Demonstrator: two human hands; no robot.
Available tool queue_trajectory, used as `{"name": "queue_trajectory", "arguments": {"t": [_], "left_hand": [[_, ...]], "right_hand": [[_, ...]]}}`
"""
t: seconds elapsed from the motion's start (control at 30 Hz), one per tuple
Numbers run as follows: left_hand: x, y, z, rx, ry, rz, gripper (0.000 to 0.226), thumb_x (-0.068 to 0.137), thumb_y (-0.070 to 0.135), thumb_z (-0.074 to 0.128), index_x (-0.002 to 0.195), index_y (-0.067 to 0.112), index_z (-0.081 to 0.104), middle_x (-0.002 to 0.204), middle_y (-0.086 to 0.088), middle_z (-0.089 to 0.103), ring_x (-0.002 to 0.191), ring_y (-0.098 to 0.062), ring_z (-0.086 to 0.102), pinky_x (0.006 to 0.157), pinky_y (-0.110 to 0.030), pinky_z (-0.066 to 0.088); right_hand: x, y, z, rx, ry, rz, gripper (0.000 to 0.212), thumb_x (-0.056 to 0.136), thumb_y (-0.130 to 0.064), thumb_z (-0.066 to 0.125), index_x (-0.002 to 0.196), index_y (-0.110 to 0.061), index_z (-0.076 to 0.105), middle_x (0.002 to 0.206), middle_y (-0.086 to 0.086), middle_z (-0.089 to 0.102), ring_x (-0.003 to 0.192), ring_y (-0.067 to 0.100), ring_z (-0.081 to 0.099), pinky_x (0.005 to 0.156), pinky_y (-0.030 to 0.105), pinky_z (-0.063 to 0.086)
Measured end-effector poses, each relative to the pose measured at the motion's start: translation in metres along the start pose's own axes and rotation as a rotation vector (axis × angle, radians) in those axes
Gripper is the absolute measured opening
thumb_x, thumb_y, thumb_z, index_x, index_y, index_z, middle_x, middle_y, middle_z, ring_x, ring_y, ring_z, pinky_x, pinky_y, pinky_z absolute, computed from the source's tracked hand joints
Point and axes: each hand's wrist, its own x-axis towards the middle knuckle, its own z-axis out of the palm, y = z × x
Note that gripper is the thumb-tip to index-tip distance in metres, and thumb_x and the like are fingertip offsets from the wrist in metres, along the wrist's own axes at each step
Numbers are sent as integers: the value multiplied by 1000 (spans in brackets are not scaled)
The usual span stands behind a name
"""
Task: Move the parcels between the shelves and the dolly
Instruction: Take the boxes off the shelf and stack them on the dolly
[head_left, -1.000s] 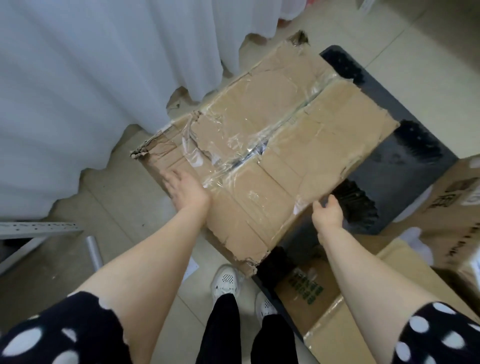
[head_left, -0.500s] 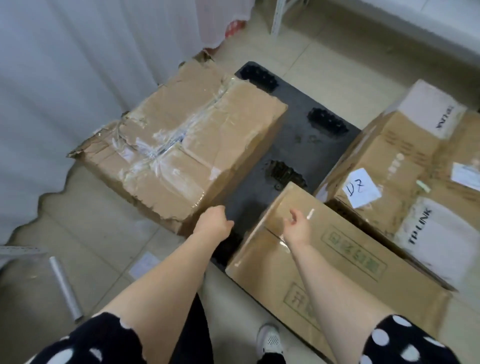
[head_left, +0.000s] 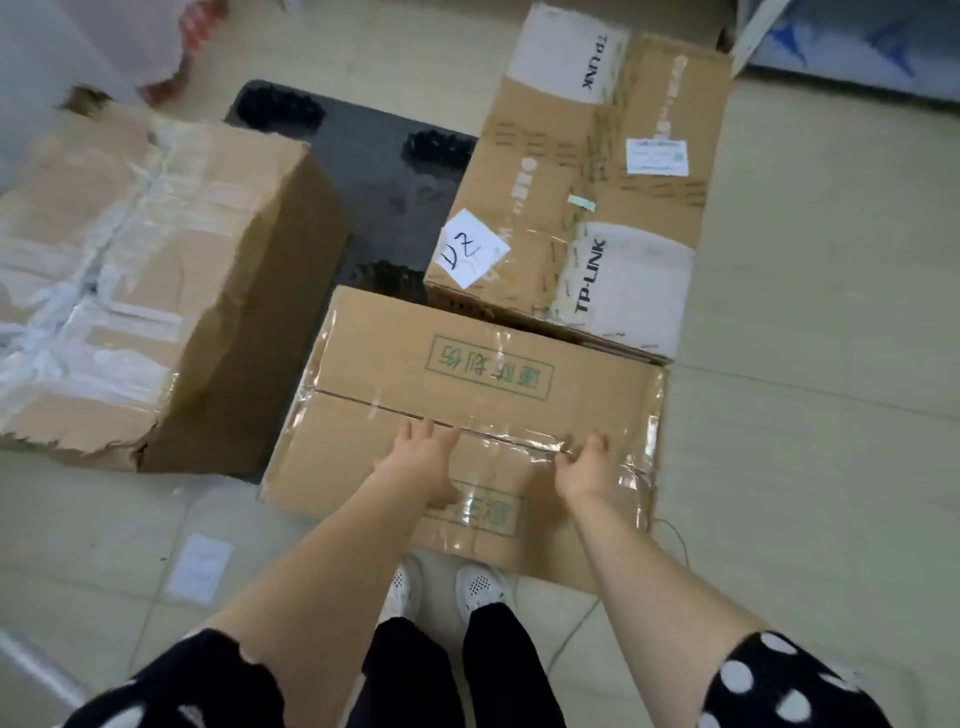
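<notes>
Head view: box (head_left: 467, 384) lies flat on the near end of the dolly (head_left: 374, 171), at your feet. Left grip (head_left: 423, 460) is released, fingers straight over the taped top. Right grip (head_left: 587, 467) is bent-fingered at the seam; holding or not, cannot tell. Tape looks slick, card stiff, probably weighty: take it by the side edges. Green print is unreadable. Neighbour box (head_left: 597, 171) reads TP-LINK.

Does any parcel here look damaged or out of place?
Yes. The large box on the left is damaged. Its near edge is torn and ragged, and its top is patched with much crumpled clear tape. The green-printed box and the TP-LINK box look whole.
</notes>
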Motion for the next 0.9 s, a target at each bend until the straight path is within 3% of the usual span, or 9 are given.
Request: {"name": "queue_trajectory", "arguments": {"t": [0.2, 0.33, 0.6, 0.73, 0.9], "left_hand": [[9, 46, 26, 193, -165, 49, 119, 72, 35, 81, 149, 42, -9, 154, 0, -31, 141, -36, -27, 107, -69, 21], [16, 40, 42, 270, -182, 39, 132, 64, 37, 85, 146, 45, -18, 148, -1, -42, 136, -40, -34, 102, -73, 23], [19, 2, 61, 241, -210, -12, 137, 65, 42, 84, 143, 41, -28, 144, -7, -47, 135, -48, -29, 110, -64, 20], [20, -16, 56, 205, -214, -61, 135, 66, 44, 83, 144, 40, -27, 145, -7, -46, 137, -48, -27, 112, -63, 19], [21, -13, 44, 139, -215, -68, 112, 77, 46, 74, 150, 38, -10, 152, -9, -34, 141, -44, -20, 113, -61, 18]], "right_hand": [[24, 71, -13, 31, 86, 209, 75, 91, -20, 59, 149, -3, 16, 151, 21, 23, 140, 33, 26, 113, 40, 27], [36, 89, -5, 58, 59, 271, 79, 91, -23, 60, 149, 1, 12, 153, 18, 22, 142, 31, 23, 112, 39, 26], [35, 69, 12, 66, 51, 301, 81, 89, -21, 60, 150, -2, 10, 152, 16, 24, 138, 34, 30, 111, 38, 29], [29, 52, 28, 58, 19, 258, 84, 89, -19, 59, 151, -2, 4, 154, 16, 19, 140, 34, 25, 115, 40, 25], [23, 42, 23, 24, -11, 308, 85, 89, -23, 59, 151, -5, 4, 155, 13, 17, 142, 32, 21, 116, 45, 21]]}}
